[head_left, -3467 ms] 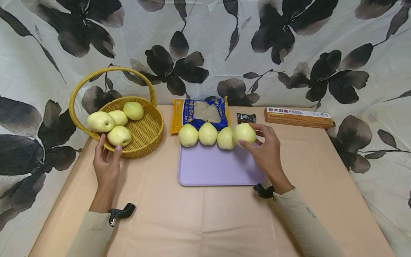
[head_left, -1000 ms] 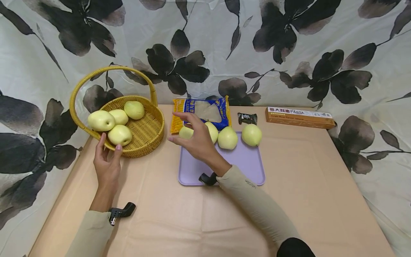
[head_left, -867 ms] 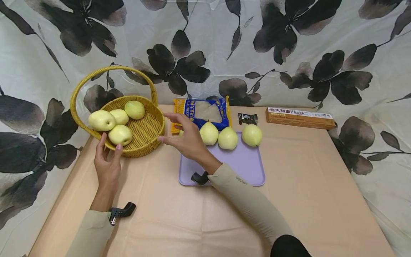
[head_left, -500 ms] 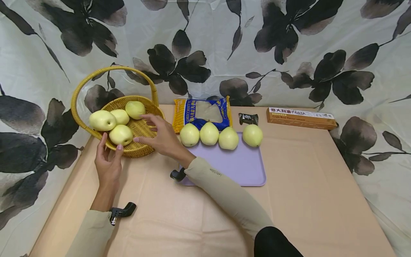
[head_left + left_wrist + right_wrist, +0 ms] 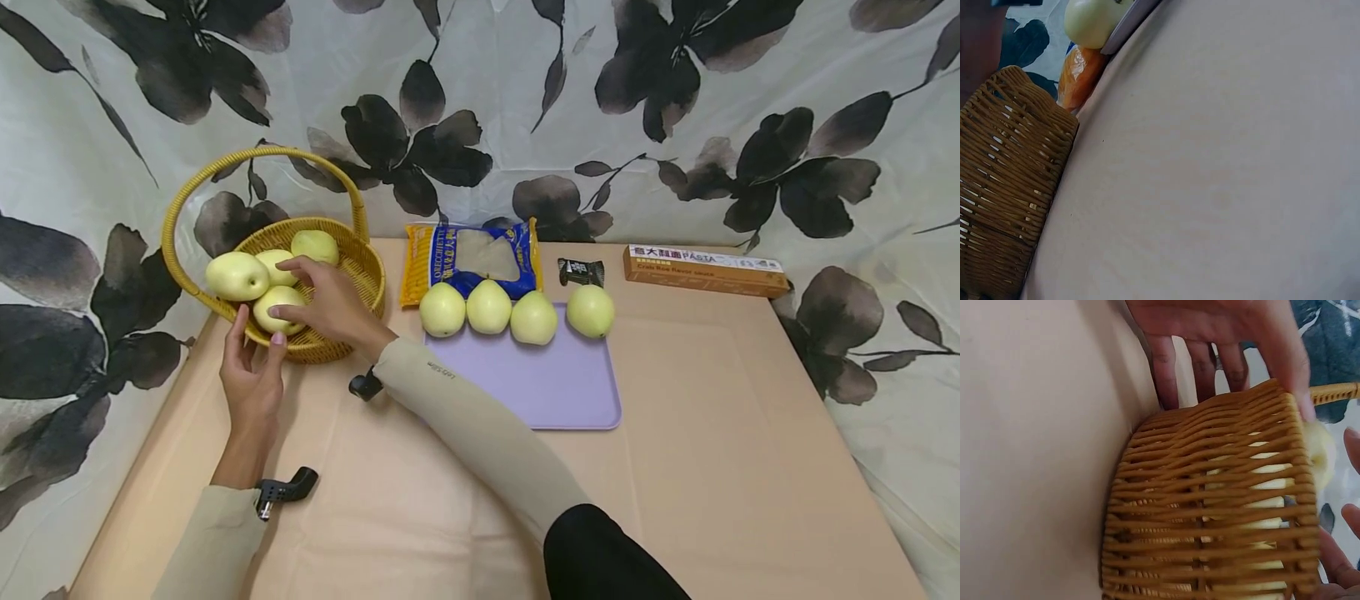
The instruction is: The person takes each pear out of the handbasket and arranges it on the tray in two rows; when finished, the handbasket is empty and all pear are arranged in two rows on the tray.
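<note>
My left hand (image 5: 252, 383) rests against the near left side of a yellow wicker basket (image 5: 367, 279). Its thumb touches the rim, and its fairly straight fingers lie along the outer wall in the right wrist view. Several pale yellow-green apples lie in the basket, among them a front apple (image 5: 270, 305) and a long left apple (image 5: 236, 277). Above the front apple, my right hand (image 5: 333, 308) reaches in with thumb and fingers spread around it. In the right wrist view, fingertips (image 5: 1352, 519) stand apart from the apple (image 5: 1319, 456). The left wrist view shows the basket wall (image 5: 1004, 181).
Several apples stand in a row along the far edge of a lilac tray (image 5: 540, 392), including a separate right-end apple (image 5: 590, 312). Behind them lie an orecchiette pasta bag (image 5: 480, 257), a small black packet (image 5: 581, 272) and an orange-brown pasta box (image 5: 701, 271).
The apple that my right hand held at the row's right end now sits on the tray, let go. That hand has swept left into the basket. My left hand has stayed at the basket.
</note>
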`<action>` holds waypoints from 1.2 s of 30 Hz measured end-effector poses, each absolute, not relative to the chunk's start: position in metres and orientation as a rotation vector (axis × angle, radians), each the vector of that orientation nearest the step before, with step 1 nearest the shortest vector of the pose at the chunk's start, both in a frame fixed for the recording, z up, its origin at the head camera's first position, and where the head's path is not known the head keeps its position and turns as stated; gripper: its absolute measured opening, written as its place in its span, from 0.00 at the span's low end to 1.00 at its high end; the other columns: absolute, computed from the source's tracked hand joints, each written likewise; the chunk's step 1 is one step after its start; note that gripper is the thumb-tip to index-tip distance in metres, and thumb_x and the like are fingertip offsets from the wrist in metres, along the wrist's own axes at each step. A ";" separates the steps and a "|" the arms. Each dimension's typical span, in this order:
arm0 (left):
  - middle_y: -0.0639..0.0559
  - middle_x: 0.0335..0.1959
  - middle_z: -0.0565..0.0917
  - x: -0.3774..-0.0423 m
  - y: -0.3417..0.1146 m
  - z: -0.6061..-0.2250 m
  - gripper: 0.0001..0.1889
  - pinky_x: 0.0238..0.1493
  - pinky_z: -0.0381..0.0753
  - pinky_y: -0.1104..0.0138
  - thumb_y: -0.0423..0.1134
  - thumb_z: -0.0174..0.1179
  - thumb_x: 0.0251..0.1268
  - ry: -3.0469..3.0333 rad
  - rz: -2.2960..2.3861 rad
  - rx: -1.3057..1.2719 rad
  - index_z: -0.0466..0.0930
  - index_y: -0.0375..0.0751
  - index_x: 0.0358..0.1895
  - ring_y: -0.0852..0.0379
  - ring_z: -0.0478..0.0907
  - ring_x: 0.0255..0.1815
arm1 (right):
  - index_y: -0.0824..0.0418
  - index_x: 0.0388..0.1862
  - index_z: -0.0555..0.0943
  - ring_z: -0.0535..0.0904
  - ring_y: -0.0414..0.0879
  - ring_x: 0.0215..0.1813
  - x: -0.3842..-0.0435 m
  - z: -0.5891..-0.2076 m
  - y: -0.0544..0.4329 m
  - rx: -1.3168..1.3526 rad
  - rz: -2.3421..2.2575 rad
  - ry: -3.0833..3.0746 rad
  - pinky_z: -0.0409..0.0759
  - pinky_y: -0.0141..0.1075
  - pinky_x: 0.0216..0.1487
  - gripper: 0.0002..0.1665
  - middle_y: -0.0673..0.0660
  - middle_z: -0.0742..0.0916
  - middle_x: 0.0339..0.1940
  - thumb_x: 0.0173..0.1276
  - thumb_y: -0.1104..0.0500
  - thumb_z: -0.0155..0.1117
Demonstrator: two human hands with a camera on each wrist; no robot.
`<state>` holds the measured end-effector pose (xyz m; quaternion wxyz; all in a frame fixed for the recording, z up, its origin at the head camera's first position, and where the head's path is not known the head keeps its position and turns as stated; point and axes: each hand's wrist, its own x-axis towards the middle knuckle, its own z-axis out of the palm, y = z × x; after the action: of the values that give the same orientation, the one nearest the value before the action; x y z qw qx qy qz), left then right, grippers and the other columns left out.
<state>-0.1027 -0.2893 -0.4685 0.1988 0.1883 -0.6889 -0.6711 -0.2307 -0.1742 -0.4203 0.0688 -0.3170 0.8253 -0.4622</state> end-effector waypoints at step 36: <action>0.60 0.88 0.52 -0.106 -0.293 -0.476 0.37 0.83 0.64 0.70 0.39 0.60 0.81 -1.901 -1.899 0.527 0.56 0.67 0.85 0.55 0.49 0.89 | 0.47 0.65 0.81 0.80 0.33 0.61 -0.242 -0.428 -0.208 -0.771 -0.957 2.565 0.75 0.19 0.57 0.34 0.40 0.86 0.62 0.62 0.43 0.83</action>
<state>-0.1056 -0.2927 -0.4765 0.2005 0.1886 -0.6801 -0.6794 -0.2424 -0.2076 -0.4277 0.1484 -0.2680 0.8919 -0.3327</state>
